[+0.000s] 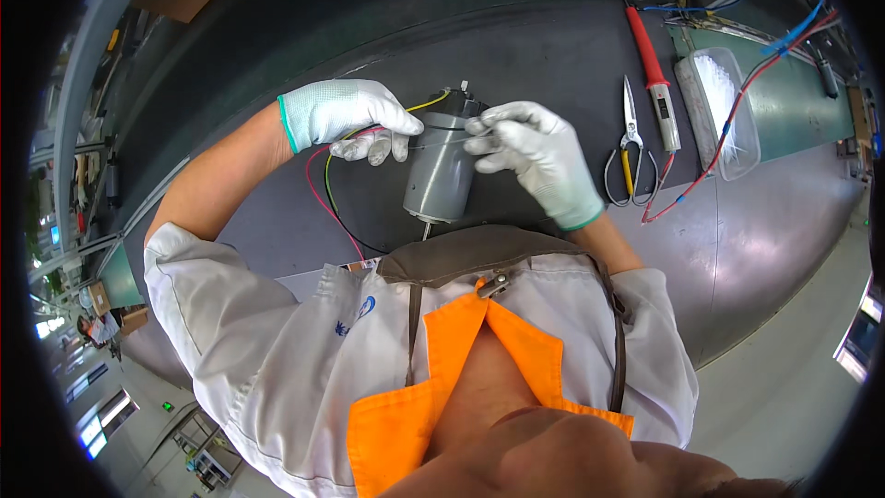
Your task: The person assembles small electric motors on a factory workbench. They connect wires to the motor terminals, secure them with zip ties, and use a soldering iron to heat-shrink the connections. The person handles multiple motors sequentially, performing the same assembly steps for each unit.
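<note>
In the upper centre of the frame, a smooth grey metal cylindrical motor point(438, 171) lies tilted on a dark grey flat worktop point(544, 46), its thin shaft towards the lower edge. At its left, the left hand point(350, 115), in a white glove with a green cuff, curls its fingers around slim pink and yellow-green insulated wires point(321, 192); at its right, the similarly gloved right hand point(539, 157) has thumb and fingertips pinched on a thin pale strip point(447, 142) crossing the motor.
</note>
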The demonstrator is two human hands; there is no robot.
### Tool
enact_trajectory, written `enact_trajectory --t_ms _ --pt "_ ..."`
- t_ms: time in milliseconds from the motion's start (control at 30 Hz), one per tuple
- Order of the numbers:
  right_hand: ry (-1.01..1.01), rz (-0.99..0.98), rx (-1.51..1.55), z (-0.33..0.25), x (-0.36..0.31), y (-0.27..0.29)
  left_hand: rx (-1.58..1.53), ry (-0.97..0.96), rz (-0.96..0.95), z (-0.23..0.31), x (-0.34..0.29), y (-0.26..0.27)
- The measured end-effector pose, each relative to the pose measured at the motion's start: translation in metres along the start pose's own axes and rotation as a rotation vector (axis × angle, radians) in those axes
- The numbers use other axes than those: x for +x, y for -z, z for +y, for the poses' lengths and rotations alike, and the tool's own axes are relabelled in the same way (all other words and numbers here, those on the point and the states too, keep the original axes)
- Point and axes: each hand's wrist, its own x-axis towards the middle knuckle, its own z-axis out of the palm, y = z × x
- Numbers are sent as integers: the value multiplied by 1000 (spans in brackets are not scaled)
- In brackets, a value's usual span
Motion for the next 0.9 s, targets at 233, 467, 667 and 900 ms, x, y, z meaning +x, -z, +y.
enact_trajectory --t_ms 233,467,667,900 --pt "5 -7 -12 29 1 -8 -88 -39 145 -4 -5 -19" --pt "8 -19 -180 28 8 -5 -422 -327 562 -39 34 -46" --pt "100 66 -306 5 27 -9 -490 -486 687 -29 53 -66" --pt "118 118 -417 -17 49 -2 -521 -625 626 -20 67 -78"
